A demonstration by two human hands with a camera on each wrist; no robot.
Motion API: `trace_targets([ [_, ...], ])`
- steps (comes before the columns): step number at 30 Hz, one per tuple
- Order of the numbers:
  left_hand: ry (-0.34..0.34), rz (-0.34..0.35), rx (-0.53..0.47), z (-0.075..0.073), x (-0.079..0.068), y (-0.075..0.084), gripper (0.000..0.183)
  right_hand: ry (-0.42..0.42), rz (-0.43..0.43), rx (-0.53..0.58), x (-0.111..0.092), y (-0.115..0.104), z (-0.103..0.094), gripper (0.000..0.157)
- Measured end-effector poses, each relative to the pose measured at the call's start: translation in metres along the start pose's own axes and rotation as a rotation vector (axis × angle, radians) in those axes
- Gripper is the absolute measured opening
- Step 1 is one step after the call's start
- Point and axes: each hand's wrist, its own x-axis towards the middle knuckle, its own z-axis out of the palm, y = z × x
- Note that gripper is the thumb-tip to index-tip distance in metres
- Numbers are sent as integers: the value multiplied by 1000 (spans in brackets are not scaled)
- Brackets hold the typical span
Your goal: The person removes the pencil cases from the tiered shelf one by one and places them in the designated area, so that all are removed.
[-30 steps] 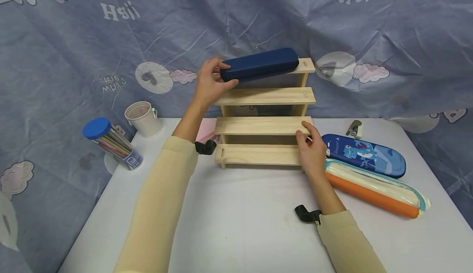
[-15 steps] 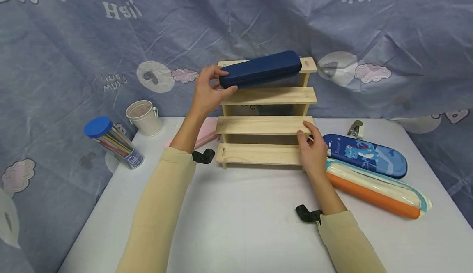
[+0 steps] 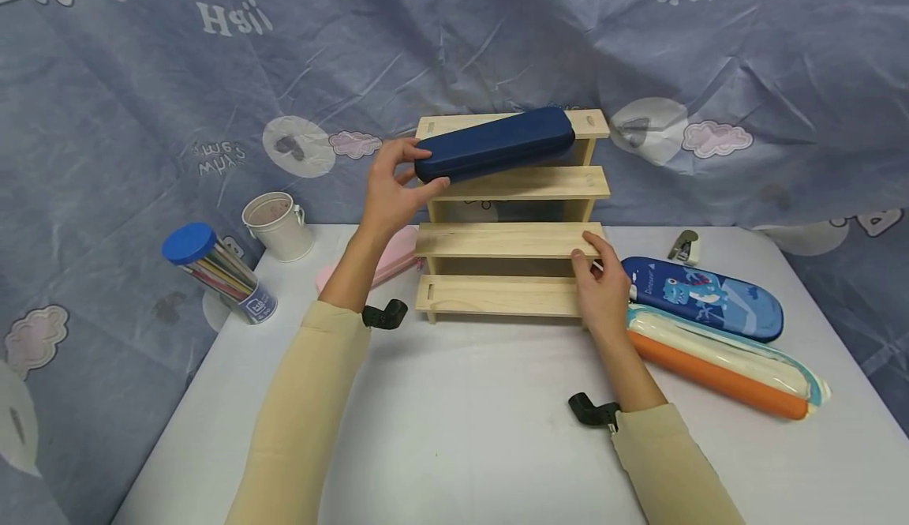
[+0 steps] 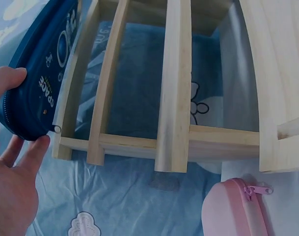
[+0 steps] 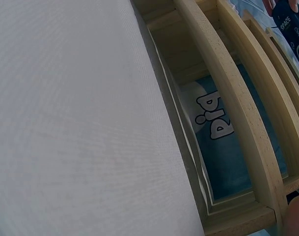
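Observation:
My left hand (image 3: pixel 393 193) pinches the left end of a navy zip pencil case (image 3: pixel 497 144), thumb below and fingers above. The case slants up to the right, overlapping the top two tiers of a wooden four-step shelf rack (image 3: pixel 507 241) in the head view. Space-themed print and a zip pull show on the case (image 4: pixel 39 81) in the left wrist view. My right hand (image 3: pixel 602 292) grips the rack's right end at the lower tiers, its fingertips on the second step from the bottom. Only a sliver of that hand shows in the right wrist view.
A blue dinosaur pencil case (image 3: pixel 703 298), an orange-and-cream pouch (image 3: pixel 724 363) and a small stapler (image 3: pixel 684 249) lie right of the rack. Left of it are a pink case (image 3: pixel 396 256), a white bucket (image 3: pixel 278 229) and a blue-lidded pencil tube (image 3: pixel 220 272). A patterned curtain hangs behind.
My left hand has come down and slightly left, bringing the navy pencil case lower in front of the top tier. My right hand stays on the rack.

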Motion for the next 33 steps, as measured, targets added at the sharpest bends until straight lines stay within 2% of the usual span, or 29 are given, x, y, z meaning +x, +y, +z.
trace_targets([
  [7, -4, 49, 12, -4, -9, -8, 36, 0, -6, -11, 0, 0, -1, 42],
  [14, -1, 25, 49, -8, -23, -8, 36, -10, -11, -5, -1, 0, 1, 42],
  [22, -6, 38, 42, -12, -46, 26, 34, -4, 1, -13, -1, -1, 0, 42],
  [26, 2, 37, 40, -14, -54, 31, 34, -10, 0, -10, -1, -2, -1, 43],
  [33, 10, 64, 53, -18, -64, 24, 33, -7, -6, -9, 0, -2, -1, 43],
])
